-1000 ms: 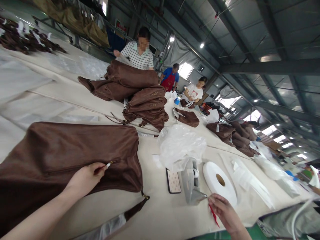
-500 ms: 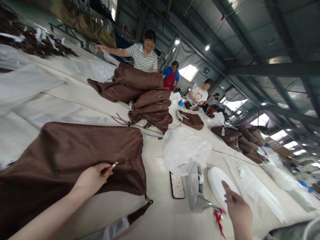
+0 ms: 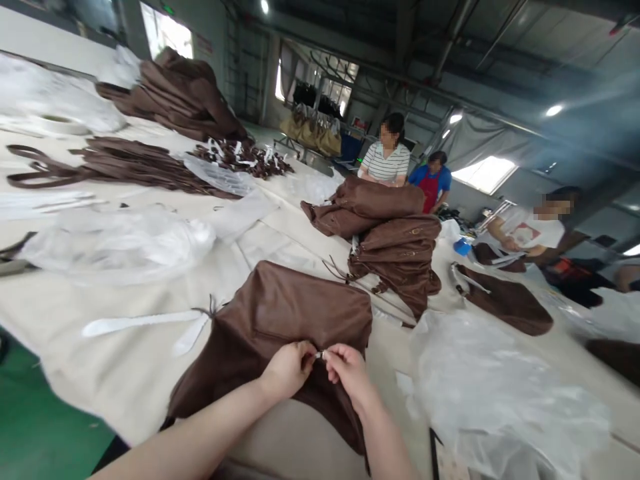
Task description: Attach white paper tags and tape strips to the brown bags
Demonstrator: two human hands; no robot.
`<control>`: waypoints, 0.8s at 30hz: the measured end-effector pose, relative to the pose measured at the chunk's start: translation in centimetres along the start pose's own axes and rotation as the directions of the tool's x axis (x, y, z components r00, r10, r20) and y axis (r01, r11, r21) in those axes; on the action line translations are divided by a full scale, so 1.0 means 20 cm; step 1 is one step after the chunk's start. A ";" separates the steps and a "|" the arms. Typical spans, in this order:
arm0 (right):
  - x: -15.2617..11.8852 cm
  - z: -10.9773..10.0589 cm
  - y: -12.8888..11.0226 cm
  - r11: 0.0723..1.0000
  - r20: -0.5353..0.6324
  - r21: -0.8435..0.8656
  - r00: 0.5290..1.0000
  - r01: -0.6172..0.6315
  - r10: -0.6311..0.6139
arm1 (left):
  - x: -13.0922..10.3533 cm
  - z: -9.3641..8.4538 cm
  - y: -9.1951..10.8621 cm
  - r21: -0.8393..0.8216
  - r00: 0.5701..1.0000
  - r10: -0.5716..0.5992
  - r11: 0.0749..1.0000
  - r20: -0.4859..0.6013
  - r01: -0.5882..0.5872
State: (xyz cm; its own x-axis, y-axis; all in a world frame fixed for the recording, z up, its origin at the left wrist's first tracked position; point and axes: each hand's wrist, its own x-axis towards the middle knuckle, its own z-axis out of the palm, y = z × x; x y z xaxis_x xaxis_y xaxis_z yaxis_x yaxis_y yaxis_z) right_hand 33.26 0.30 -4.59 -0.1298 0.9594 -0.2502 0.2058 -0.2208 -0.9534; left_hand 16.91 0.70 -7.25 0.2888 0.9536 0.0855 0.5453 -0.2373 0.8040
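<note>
A dark brown bag (image 3: 310, 303) lies on the table in front of me, its zip running across the near side. My left hand (image 3: 290, 367) is closed in a pinch on the zip pull (image 3: 319, 355), which has something white about it. From the other side, my right hand (image 3: 347, 370) meets it, thumb and finger pinched on the end of a small white strip (image 3: 324, 355). The fingertips of both hands are almost touching, and they partly hide the pull. White strips (image 3: 143, 323) hang off the bag's left end.
Brown bags (image 3: 397, 247) are stacked beyond mine, with a flat one (image 3: 505, 300) to the right. Crumpled clear plastic (image 3: 500, 387) lies at right, more plastic (image 3: 125, 240) at left. Brown straps (image 3: 145, 167) lie further back. A person in a striped shirt (image 3: 387, 160) stands across the table.
My right hand has left the white roll by the tape dispenser and come to the zip pull beside my left hand. The view has swung left; the left hand still pinches the pull.
</note>
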 end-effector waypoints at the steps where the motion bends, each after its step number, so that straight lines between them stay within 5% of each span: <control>1: 0.03 0.01 0.02 1.000 0.030 0.013 0.999 -0.011 0.011 | 0.00 0.00 0.00 -0.004 1.000 0.003 1.000 -0.006 -0.004; 7: 0.05 -0.04 0.12 0.995 0.102 0.070 0.992 -0.077 0.070 | -0.02 0.01 0.04 0.116 0.995 -0.092 0.989 -0.039 0.096; 16: 0.07 -0.03 0.10 0.990 0.150 -0.019 0.979 -0.139 0.140 | -0.03 0.00 0.05 0.262 1.000 -0.008 0.965 0.008 0.006; 20: 0.05 -0.03 0.11 0.986 0.176 -0.067 0.971 -0.150 0.159 | -0.01 0.00 0.04 0.019 0.999 -0.034 0.999 0.016 0.034; 24: 0.04 -0.01 0.12 0.987 0.147 -0.096 0.978 -0.132 0.146 | 0.01 0.03 0.02 -0.349 0.960 -0.211 0.899 0.185 0.265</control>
State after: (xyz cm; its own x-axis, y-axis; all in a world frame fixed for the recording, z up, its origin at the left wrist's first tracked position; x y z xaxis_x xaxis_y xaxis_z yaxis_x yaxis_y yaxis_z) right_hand 33.92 0.55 -7.06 -0.2395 0.8808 -0.4084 0.3135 -0.3280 -0.8912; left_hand 17.58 0.63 -7.30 0.3074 0.9311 -0.1965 0.2925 0.1040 0.9506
